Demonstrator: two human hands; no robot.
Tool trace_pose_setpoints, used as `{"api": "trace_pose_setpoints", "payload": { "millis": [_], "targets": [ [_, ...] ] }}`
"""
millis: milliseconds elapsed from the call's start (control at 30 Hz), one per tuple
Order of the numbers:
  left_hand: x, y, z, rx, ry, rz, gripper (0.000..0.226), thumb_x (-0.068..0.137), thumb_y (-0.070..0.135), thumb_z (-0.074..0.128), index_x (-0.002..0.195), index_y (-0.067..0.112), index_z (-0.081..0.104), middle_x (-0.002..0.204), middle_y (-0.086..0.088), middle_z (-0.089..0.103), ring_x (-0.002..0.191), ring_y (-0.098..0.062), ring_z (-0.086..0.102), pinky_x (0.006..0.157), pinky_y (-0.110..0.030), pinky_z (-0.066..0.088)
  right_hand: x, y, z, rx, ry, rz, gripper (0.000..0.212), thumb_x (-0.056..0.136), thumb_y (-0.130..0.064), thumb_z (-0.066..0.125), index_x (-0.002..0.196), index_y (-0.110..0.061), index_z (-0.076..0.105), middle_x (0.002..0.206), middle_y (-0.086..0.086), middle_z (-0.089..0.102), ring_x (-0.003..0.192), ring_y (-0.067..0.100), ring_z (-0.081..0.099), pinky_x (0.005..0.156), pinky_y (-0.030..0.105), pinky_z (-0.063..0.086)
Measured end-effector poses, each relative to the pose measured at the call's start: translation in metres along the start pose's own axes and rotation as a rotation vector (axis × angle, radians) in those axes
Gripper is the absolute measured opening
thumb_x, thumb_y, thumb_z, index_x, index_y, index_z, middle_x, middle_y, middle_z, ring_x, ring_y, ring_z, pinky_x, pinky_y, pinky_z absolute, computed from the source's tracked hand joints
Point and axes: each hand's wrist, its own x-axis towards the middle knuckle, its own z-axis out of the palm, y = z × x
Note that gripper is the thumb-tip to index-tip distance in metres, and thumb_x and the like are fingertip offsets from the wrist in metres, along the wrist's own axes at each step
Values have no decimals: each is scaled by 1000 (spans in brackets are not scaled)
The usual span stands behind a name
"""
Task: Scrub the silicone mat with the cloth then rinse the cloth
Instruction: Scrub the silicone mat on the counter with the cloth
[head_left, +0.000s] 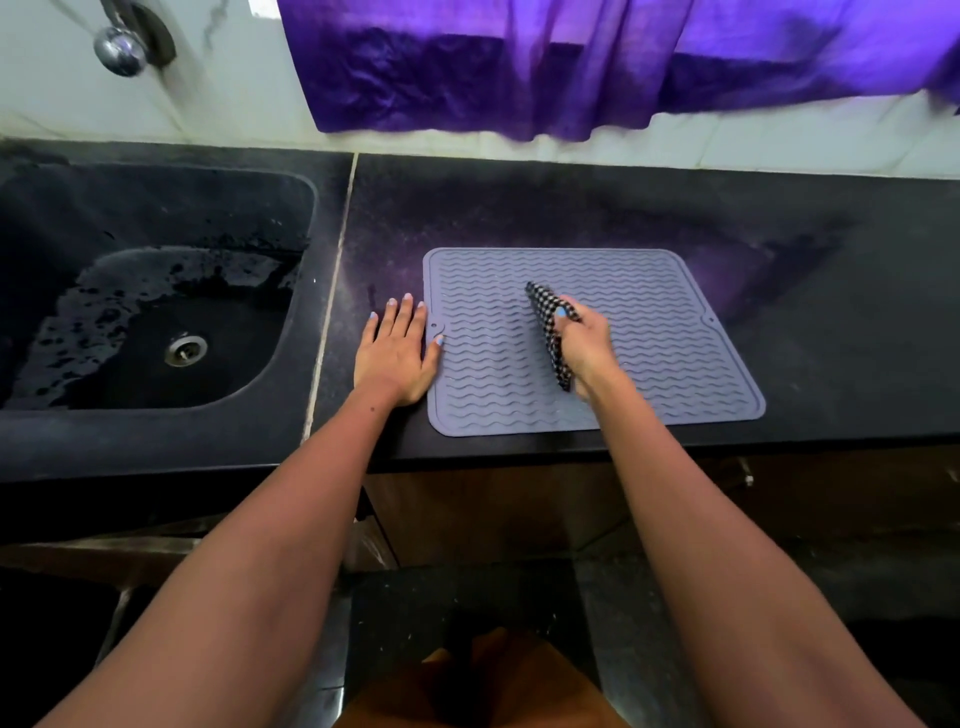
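A grey silicone mat (675, 322) with wavy ridges lies flat on the black counter. My right hand (587, 345) grips a folded black-and-white checked cloth (548, 322) over the middle of the mat, the cloth standing on edge against the ridges. My left hand (397, 351) lies flat on the counter at the mat's left edge, fingers straight, thumb resting on the mat's rim by its small tab.
A black sink (156, 208) with a metal drain (185, 349) and wet patches sits to the left. A chrome tap (122, 47) juts from the tiled wall above it. A purple curtain (571, 67) hangs behind the counter (831, 234). The counter's front edge runs just below the mat.
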Motion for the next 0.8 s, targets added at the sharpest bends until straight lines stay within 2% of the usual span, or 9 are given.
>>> {"api": "trace_pose_setpoints", "payload": {
  "millis": [133, 267, 333, 567, 633, 700, 733, 767, 800],
  "targets": [
    [1, 0, -1, 0, 18, -1, 60, 99, 45, 14, 150, 15, 4, 159, -4, -2, 146, -19, -5, 119, -38, -4, -8, 3, -22, -465, 141, -298, 49, 95, -6, 44, 142, -19, 39, 150, 0, 35, 142, 21, 26, 118, 39, 22],
    [1, 1, -1, 4, 19, 1, 60, 99, 44, 14, 150, 15, 5, 159, -4, -2, 146, -19, -5, 119, -38, -3, -20, 39, -14, -957, -10, -337, 62, 95, -14, 41, 150, -13, 13, 158, 5, 11, 147, 19, 7, 121, 35, 5],
    [1, 1, 0, 8, 19, -2, 60, 99, 44, 14, 150, 15, 5, 159, -4, -2, 146, -18, -5, 119, -38, -4, -17, 51, -12, -1057, -5, -368, 65, 94, -19, 40, 150, -11, 8, 159, 4, 8, 147, 15, 4, 120, 31, 1],
    [1, 2, 0, -3, 25, -3, 59, 99, 43, 16, 150, 15, 6, 159, -4, -1, 146, -19, -4, 118, -38, -4, -12, 45, -14, -983, -1, -371, 61, 94, -13, 43, 149, -17, 17, 157, -4, 15, 145, 11, 13, 119, 27, 7],
    [1, 1, 0, -5, 26, 4, 59, 100, 43, 16, 150, 14, 6, 159, -4, 0, 146, -19, -4, 118, -38, -4, -4, 39, -19, -767, -54, -270, 54, 95, -11, 43, 146, -20, 29, 153, -6, 29, 140, 15, 29, 114, 30, 23],
    [0, 0, 0, -5, 27, 4, 59, 99, 43, 16, 150, 14, 6, 159, -4, 0, 146, -18, -4, 118, -37, -4, 6, 23, -34, -314, -84, -78, 43, 96, -11, 43, 138, -17, 45, 133, 1, 53, 124, 23, 50, 99, 31, 41],
    [0, 0, 0, -7, 26, 3, 60, 99, 44, 16, 150, 14, 6, 159, -4, 0, 146, -18, -4, 118, -37, -4, 11, 14, -45, -129, -60, -15, 38, 97, -10, 42, 135, -12, 50, 123, 4, 58, 116, 25, 55, 92, 31, 45],
    [0, 0, 0, -9, 27, 4, 60, 99, 44, 16, 150, 14, 6, 159, -4, 0, 146, -18, -4, 118, -38, -4, 17, 7, -55, -51, -18, 4, 37, 97, -9, 41, 133, -8, 51, 120, 7, 59, 114, 25, 55, 91, 30, 46],
    [0, 0, 0, -8, 30, 5, 60, 99, 44, 16, 150, 14, 6, 159, -4, 0, 146, -18, -4, 118, -38, -4, 19, 0, -63, -81, 30, -6, 37, 98, -10, 41, 134, -7, 49, 126, 9, 58, 117, 25, 54, 95, 31, 44]
  ]
}}
